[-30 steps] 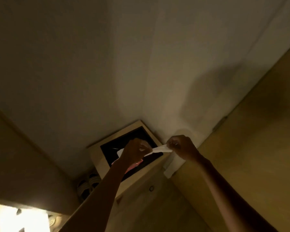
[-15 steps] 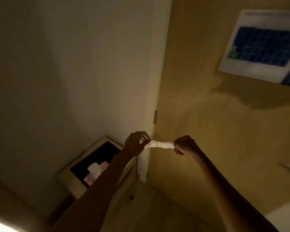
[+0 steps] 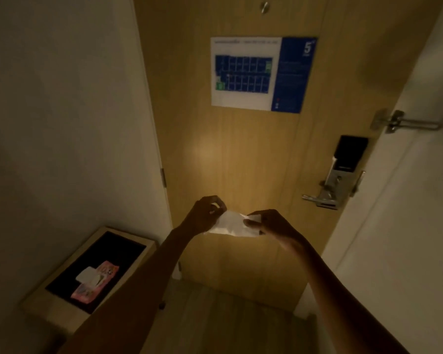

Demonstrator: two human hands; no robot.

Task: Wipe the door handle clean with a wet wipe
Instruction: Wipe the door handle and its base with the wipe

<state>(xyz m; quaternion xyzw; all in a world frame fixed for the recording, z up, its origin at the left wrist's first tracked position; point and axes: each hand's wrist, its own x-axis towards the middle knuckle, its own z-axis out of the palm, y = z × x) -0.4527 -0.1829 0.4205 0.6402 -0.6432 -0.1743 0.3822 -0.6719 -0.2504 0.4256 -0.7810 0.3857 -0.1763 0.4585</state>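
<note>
Both hands up in front of me, a white wet wipe (image 3: 231,225) stretched between them. Left hand (image 3: 207,213): fingertips pinch the wipe's left edge, grip closed on it, wrist bent slightly, forearm rising from lower left. Right hand (image 3: 268,224): thumb and fingers clamp the right edge, knuckles toward me, forearm coming in from lower right. The wipe is partly unfolded, creased, sagging a little below the fingers.

Behind the wipe: a wooden door (image 3: 241,162), shut. The door handle (image 3: 315,198), a metal lever, sits up and to the right of my right hand, well apart from the wipe, untouched. It hangs from a lock plate (image 3: 343,164) with a black upper panel. Above that, a swing-bar latch (image 3: 404,123) bridges door and frame.

Writing: a floor plan notice (image 3: 262,74) on the door at head height, blue rooms on white, a blue side panel with a large "5"; the smaller text is too blurred to read.

Lower left, a low cabinet (image 3: 49,306) with a dark worktop carries a pink wipes pack (image 3: 95,283), its flap open; print on it not legible. Light is dim.
</note>
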